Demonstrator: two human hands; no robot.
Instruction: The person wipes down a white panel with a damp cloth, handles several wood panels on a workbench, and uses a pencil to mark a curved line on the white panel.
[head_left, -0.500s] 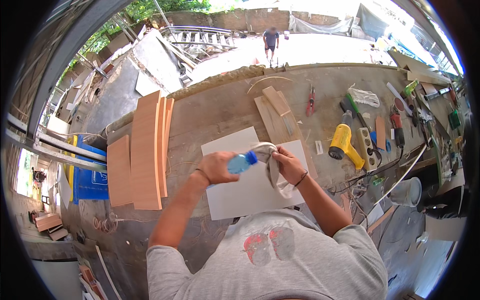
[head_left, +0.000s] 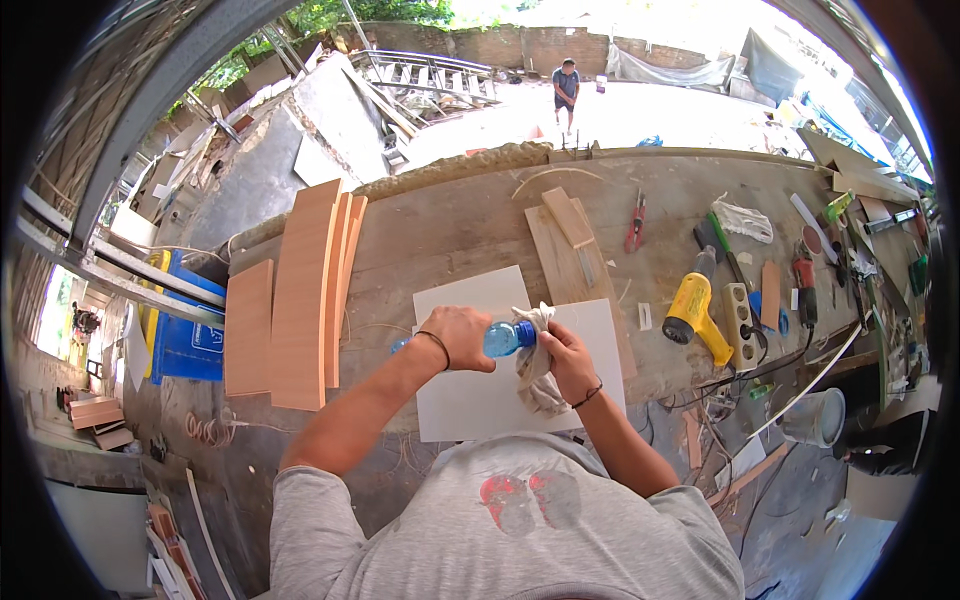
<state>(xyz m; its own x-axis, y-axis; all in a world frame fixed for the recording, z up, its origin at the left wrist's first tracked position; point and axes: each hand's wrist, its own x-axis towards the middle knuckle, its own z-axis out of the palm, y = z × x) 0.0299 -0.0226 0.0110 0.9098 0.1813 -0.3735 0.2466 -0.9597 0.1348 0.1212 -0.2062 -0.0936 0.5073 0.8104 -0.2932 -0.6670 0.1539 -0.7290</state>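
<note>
Presently | left fingers (head_left: pixel 470 341) grip bottle (head_left: pixel 501 340) | right fingers (head_left: pixel 563 347) grip cloth (head_left: pixel 541 388) | boards (head_left: pixel 300 305) leftward, heat gun (head_left: pixel 692 309) rightward

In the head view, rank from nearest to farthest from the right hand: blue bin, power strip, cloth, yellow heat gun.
1. Cloth: held in the right hand.
2. Yellow heat gun: right, on the bench.
3. Power strip: just right of the heat gun.
4. Blue bin: far left, past the boards.

Daylight blows out the far yard (head_left: pixel 655 112) to white while fisheye distortion bows the workbench (head_left: pixel 440 235)
</note>
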